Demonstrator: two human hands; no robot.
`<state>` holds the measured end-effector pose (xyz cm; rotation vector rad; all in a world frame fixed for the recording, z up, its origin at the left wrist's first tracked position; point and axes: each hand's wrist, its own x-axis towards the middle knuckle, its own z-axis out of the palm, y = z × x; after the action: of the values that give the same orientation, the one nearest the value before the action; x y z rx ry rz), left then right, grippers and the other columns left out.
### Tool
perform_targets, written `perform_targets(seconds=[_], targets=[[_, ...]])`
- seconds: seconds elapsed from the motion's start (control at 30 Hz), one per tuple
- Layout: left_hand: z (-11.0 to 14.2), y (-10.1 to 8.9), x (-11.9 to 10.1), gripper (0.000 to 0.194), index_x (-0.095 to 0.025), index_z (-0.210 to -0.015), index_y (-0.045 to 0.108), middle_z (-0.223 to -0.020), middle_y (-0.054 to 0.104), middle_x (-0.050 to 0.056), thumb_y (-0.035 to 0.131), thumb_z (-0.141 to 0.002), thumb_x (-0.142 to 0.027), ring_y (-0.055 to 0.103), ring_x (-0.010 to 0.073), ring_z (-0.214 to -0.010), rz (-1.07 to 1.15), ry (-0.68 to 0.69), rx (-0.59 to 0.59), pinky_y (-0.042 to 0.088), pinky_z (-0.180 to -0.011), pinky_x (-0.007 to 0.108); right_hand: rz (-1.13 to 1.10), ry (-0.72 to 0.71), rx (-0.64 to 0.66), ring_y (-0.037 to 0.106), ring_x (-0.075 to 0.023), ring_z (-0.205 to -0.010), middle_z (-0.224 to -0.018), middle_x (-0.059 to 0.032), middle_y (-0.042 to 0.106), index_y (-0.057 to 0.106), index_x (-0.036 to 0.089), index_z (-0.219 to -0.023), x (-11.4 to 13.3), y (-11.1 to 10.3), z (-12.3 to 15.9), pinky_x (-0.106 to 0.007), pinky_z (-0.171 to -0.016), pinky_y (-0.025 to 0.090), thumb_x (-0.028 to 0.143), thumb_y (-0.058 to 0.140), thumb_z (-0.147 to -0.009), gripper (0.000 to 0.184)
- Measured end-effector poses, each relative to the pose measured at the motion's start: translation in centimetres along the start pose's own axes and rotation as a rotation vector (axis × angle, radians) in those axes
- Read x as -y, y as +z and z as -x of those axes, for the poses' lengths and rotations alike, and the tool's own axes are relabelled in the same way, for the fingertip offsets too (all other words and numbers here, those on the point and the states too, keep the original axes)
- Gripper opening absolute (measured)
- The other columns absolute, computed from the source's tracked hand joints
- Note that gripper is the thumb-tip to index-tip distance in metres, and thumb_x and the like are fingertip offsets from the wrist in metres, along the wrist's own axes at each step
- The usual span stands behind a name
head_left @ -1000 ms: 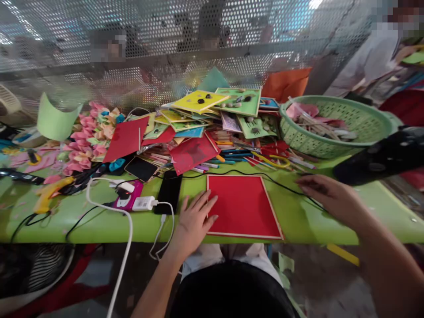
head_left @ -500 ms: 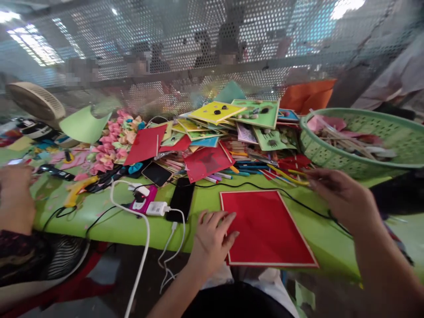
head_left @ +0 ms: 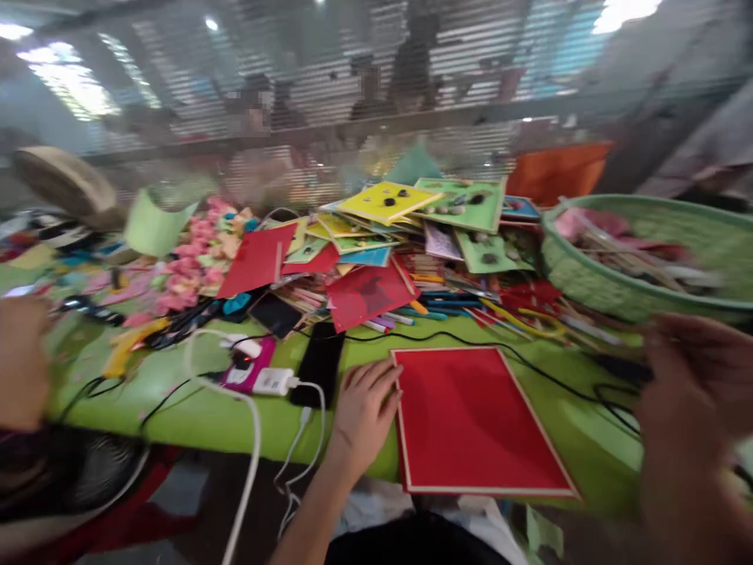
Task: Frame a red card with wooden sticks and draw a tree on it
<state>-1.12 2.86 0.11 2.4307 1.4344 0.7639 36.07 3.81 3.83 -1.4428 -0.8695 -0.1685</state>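
A red square card [head_left: 476, 416] edged with thin pale strips lies on the green tabletop in front of me. My left hand [head_left: 365, 412] rests at its left edge, fingers stretched out and fingertips touching the border. Off to the right of the card is my right hand [head_left: 697, 384], raised near the green basket and smeared by motion; whether its fingers hold anything does not show. Yellow-handled scissors [head_left: 541, 326] lie among sticks and pens beyond the card. A black cable [head_left: 529, 369] runs between them and the card.
Behind stands a heap of decorated cards [head_left: 388, 204] and pens. A green basket [head_left: 612, 286] holds sticks and scraps. At left are a purple power strip [head_left: 250, 373], a dark phone [head_left: 318, 365], a yellow glue gun [head_left: 135, 345], pink paper flowers [head_left: 194, 251] and another person's hand [head_left: 22, 361].
My right hand has left the yellow-handled scissors and moved right, towards the view's edge. My left hand stays at the card's left edge. The view has shifted slightly.
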Motion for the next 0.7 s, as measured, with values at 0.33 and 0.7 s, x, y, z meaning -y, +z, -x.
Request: perform_targets(seconds=[0.33,0.7], targets=[[-0.3,0.8,2.2,0.039,-0.034,-0.141,0.068,-0.141,0.072,0.005,0.051,-0.105,-0.034,0.068,0.0295,-0.128,-0.023,0.105,-0.028,0.054,-0.108,0.053,0.189,-0.038,-0.016,0.069,-0.0195,-0.073,-0.091,-0.0037,0.076,0.08,0.026,-0.107,0.6,-10.3,-2.2,-0.036,-0.066,0.058,0.042,0.081,-0.082,0.03],[-0.1,0.3,1.7,0.033,-0.031,-0.135,0.071,-0.139,0.074,0.004,0.052,-0.107,-0.033,0.069,0.0284,-0.127,-0.026,0.13,-0.009,0.054,-0.107,0.052,0.365,-0.076,0.44,0.068,-0.0209,-0.075,-0.09,-0.0026,0.076,0.076,0.029,-0.107,-0.6,-9.4,-2.0,-0.034,-0.068,0.051,0.043,0.07,-0.091,0.022]])
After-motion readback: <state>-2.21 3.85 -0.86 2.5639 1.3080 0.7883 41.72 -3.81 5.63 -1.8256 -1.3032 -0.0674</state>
